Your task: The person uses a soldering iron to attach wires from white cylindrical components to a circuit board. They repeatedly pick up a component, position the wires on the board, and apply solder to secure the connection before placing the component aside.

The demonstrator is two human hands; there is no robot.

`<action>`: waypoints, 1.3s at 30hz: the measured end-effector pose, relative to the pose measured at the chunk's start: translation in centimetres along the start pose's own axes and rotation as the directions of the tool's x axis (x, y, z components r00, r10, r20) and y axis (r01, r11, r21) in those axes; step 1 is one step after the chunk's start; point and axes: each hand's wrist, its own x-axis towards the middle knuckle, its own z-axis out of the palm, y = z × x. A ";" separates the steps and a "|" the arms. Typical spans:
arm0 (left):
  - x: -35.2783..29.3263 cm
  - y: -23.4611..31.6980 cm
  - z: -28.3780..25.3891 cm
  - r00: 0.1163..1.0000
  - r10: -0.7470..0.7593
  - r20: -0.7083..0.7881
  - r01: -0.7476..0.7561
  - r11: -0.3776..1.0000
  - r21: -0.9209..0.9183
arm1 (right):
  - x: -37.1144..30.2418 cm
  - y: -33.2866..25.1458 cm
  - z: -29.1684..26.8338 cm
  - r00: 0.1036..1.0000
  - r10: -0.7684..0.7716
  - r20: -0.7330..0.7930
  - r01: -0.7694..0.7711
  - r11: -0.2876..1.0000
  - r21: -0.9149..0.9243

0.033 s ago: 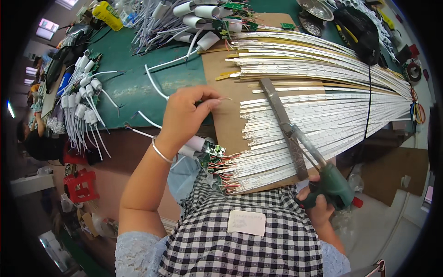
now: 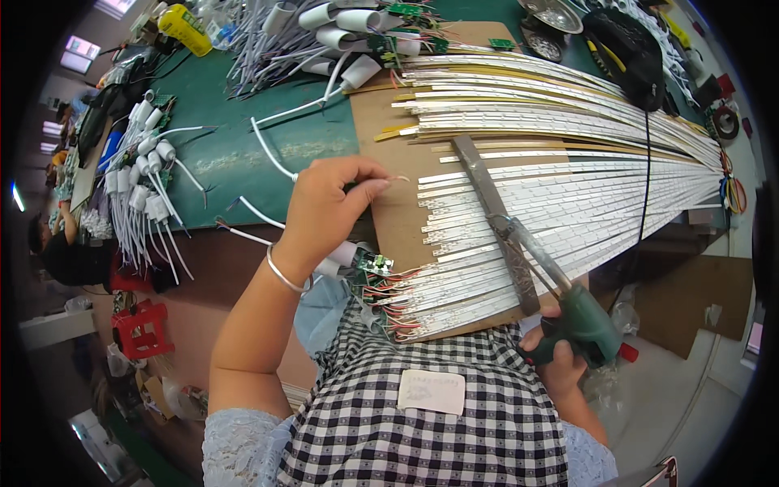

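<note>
Green-handled soldering gun (image 2: 591,325), right hand (image 2: 563,370) clasping it lower right, wants steadying; centre, left hand (image 2: 329,199) pinches a thin strand (image 2: 401,178)

Your apron (image 2: 357,438) is checked black and white with a cream patch (image 2: 431,393); your sleeves (image 2: 243,446) are pale blue lace, your bracelet (image 2: 284,272) silvery. The tabletop (image 2: 243,146) is green with a pale streak, the cardboard (image 2: 393,219) brown. You have white strips (image 2: 568,191), red and white wires (image 2: 398,315) at the cardboard's near left corner, a dark green soldering gun (image 2: 591,325) and, toward the tabletop's far edge, a yellow bottle (image 2: 185,28).
</note>
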 end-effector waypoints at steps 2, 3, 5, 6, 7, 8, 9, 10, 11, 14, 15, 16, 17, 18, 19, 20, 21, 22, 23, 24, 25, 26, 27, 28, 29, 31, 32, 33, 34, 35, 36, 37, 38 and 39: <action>-0.6 1.0 0.2 0.997 -0.022 0.070 0.027 0.997 -0.068 | 0.0 -0.1 -0.3 0.998 0.031 0.057 -0.033 0.999 0.033; -0.9 1.4 0.4 0.998 -0.010 0.064 0.015 0.996 -0.086 | -0.1 -0.1 -0.3 0.997 0.036 0.065 -0.039 0.998 0.042; -1.4 2.2 0.9 0.999 0.017 0.049 -0.012 0.993 -0.119 | 0.1 -0.3 -0.1 0.996 0.042 0.081 -0.046 0.997 0.060; -1.8 2.5 0.8 0.994 -0.026 0.106 0.041 0.990 -0.139 | 0.4 -0.5 0.2 0.997 0.021 0.077 -0.030 0.992 0.119; -2.0 2.8 1.0 0.992 0.010 0.127 0.008 0.990 -0.138 | 1.0 -1.3 0.9 0.998 -0.002 0.067 -0.010 0.984 0.179; -2.1 3.2 1.1 0.988 0.049 0.146 -0.029 0.990 -0.138 | 1.6 -1.7 1.7 0.998 -0.030 0.057 0.016 0.971 0.239; -2.3 3.5 1.2 0.982 0.090 0.165 -0.067 0.988 -0.139 | 1.9 -1.8 2.3 0.996 0.024 0.081 -0.048 0.948 0.315; -2.5 3.9 1.3 0.971 0.142 0.192 -0.112 0.981 -0.158 | 2.3 -1.8 3.0 0.992 0.072 0.107 -0.108 0.916 0.387; -2.6 4.3 1.3 0.961 0.185 0.207 -0.146 0.970 -0.193 | 2.6 -1.9 3.6 0.985 0.114 0.132 -0.163 0.878 0.451; -3.5 4.8 1.7 0.929 0.315 0.193 -0.252 0.922 -0.294 | 4.2 -2.6 5.4 0.911 0.207 0.357 -0.248 0.966 0.073; -3.9 5.2 1.6 0.930 0.310 0.198 -0.246 0.925 -0.290 | 4.7 -3.0 6.8 0.928 0.235 0.289 -0.242 0.970 -0.009; -4.2 5.1 1.7 0.924 0.333 0.189 -0.267 0.914 -0.307 | 4.8 -3.0 8.3 0.948 0.228 0.219 -0.251 0.965 0.080; -4.6 5.0 1.6 0.919 0.350 0.183 -0.283 0.906 -0.314 | 4.7 -3.0 9.4 0.961 0.226 0.158 -0.253 0.951 0.177; -4.7 5.0 1.8 0.912 0.373 0.168 -0.309 0.898 -0.314 | 4.8 -3.2 9.5 0.961 0.226 0.159 -0.252 0.953 0.168; -5.0 4.9 1.9 0.910 0.386 0.152 -0.330 0.896 -0.299 | 5.0 -3.3 9.8 0.957 0.227 0.178 -0.257 0.953 0.164; -4.9 4.8 2.0 0.908 0.397 0.134 -0.349 0.894 -0.282 | 5.2 -3.5 10.2 0.953 0.229 0.198 -0.262 0.952 0.158; -4.6 4.9 2.0 0.897 0.421 0.134 -0.378 0.888 -0.261 | 5.2 -3.6 10.6 0.964 0.193 0.182 -0.224 0.960 0.168; -4.7 5.0 2.1 0.892 0.432 0.135 -0.394 0.888 -0.237 | 4.9 -3.5 11.1 0.970 0.169 0.175 -0.199 0.964 0.177; -4.8 5.0 2.3 0.887 0.440 0.136 -0.408 0.888 -0.212 | 4.9 -3.4 11.5 0.975 0.145 0.169 -0.176 0.967 0.185; -4.5 4.9 2.5 0.865 0.491 0.103 -0.473 0.867 -0.155 | 5.1 -3.4 11.2 0.966 0.181 0.185 -0.185 0.983 0.007; -4.5 5.0 2.3 0.860 0.502 0.096 -0.491 0.863 -0.116 | 5.0 -3.2 11.1 0.972 0.154 0.178 -0.154 0.988 -0.015; -4.5 5.3 2.1 0.854 0.513 0.090 -0.507 0.858 -0.077 | 4.9 -3.0 11.0 0.977 0.127 0.173 -0.122 0.992 -0.037; -4.5 5.5 1.9 0.848 0.523 0.084 -0.522 0.852 -0.039 | 4.9 -2.8 11.0 0.981 0.100 0.169 -0.091 0.994 -0.060; -4.4 5.6 1.8 0.829 0.553 0.077 -0.553 0.833 -0.026 | 4.8 -2.9 11.0 0.978 0.129 0.166 -0.131 0.991 -0.002; -4.4 5.7 1.7 0.829 0.553 0.075 -0.554 0.833 -0.021 | 4.8 -3.0 11.2 0.979 0.114 0.170 -0.124 0.991 0.049; -4.6 5.9 1.6 0.827 0.558 0.070 -0.558 0.829 -0.018 | 4.8 -3.3 11.7 0.982 0.085 0.169 -0.111 0.982 0.151; -4.8 5.9 1.6 0.828 0.556 0.074 -0.556 0.831 -0.022 | 4.9 -3.2 11.6 0.980 0.091 0.175 -0.107 0.990 0.089; -5.0 5.7 1.6 0.828 0.555 0.078 -0.555 0.832 -0.025 | 4.9 -3.0 11.5 0.979 0.096 0.179 -0.103 0.994 0.027; -5.1 5.7 1.6 0.828 0.555 0.084 -0.554 0.832 -0.033 | 5.0 -2.9 11.4 0.979 0.103 0.178 -0.098 0.995 -0.036; -5.1 5.7 1.6 0.825 0.557 0.097 -0.556 0.830 -0.040 | 4.9 -2.8 11.3 0.979 0.094 0.179 -0.082 0.994 -0.074; -5.0 5.7 1.6 0.821 0.560 0.111 -0.558 0.828 -0.047 | 4.8 -2.7 11.1 0.980 0.086 0.181 -0.066 0.992 -0.112; -4.9 5.8 1.5 0.818 0.561 0.126 -0.559 0.827 -0.056 | 4.7 -2.6 10.9 0.980 0.080 0.182 -0.053 0.987 -0.150; -4.8 5.8 1.3 0.805 0.571 0.160 -0.574 0.818 -0.031 | 4.8 -2.6 10.7 0.978 0.002 0.208 0.047 0.972 -0.231; -4.7 5.9 1.1 0.792 0.579 0.195 -0.589 0.808 -0.006 | 5.1 -2.7 10.6 0.968 -0.073 0.242 0.147 0.940 -0.307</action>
